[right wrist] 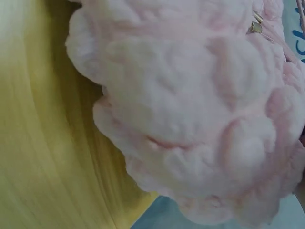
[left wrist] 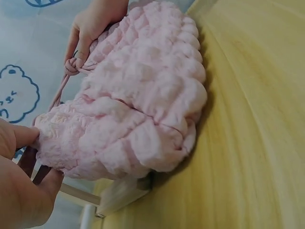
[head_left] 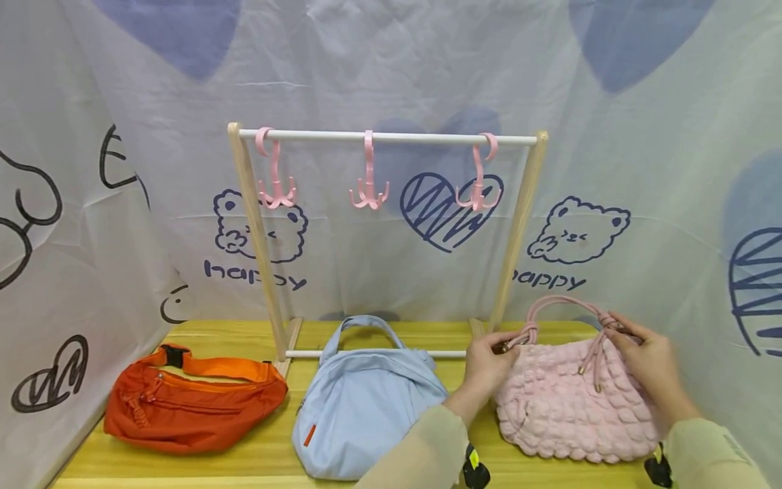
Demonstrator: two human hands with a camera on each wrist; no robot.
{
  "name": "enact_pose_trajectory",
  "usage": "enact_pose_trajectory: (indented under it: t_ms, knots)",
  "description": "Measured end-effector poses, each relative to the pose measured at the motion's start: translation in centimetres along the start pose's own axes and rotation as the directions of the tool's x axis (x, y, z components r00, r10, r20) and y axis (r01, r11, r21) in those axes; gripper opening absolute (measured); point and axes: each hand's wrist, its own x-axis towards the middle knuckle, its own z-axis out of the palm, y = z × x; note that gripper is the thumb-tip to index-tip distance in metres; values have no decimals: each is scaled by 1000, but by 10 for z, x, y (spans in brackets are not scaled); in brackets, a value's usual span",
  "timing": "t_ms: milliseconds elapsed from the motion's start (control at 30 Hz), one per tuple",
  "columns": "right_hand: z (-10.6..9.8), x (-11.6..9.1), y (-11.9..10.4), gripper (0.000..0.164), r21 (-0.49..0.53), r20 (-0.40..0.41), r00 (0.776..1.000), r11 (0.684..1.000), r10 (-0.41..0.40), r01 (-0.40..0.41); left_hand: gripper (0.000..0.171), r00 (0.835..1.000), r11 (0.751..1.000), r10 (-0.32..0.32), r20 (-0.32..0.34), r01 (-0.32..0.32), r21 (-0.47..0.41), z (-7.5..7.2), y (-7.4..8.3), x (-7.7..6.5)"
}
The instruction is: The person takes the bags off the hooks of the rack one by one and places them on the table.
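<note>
A pink puffy quilted handbag stands on the wooden table at the right, its knotted strap handle arching up above it. My left hand pinches the bag's upper left corner beside the strap knot; the left wrist view shows thumb and fingers on that corner. At the upper right corner, my right hand pinches the bag by the other knot, from which cord ends hang. Bubbly pink fabric fills most of the right wrist view, where the right hand is almost wholly out of sight.
A light blue bag sits in the middle, an orange waist bag at the left. Behind them stands a wooden rack with a white rod carrying three pink hooks. Printed cloth hangs behind and at both sides.
</note>
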Motion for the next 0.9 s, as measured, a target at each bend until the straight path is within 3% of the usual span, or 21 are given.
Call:
enact_pose_trajectory:
  t_ms: [167, 333, 633, 900]
  knots:
    - [6, 0, 11, 49, -5, 41, 999, 1000, 7, -7, 30, 1000, 1000, -7, 2, 7, 27, 5, -11, 1]
    - [13, 1, 22, 47, -71, 47, 999, 997, -19, 22, 36, 1000, 997, -11, 18, 9, 77, 7, -17, 1]
    - [23, 3, 36, 49, -50, 63, 998, 999, -12, 15, 55, 993, 989, -101, 65, 92, 117, 9, -17, 0]
    - [28, 3, 48, 46, -164, 112, 989, 980, -98, 116, 56, 988, 980, -134, 78, 120, 159, 8, -28, -1]
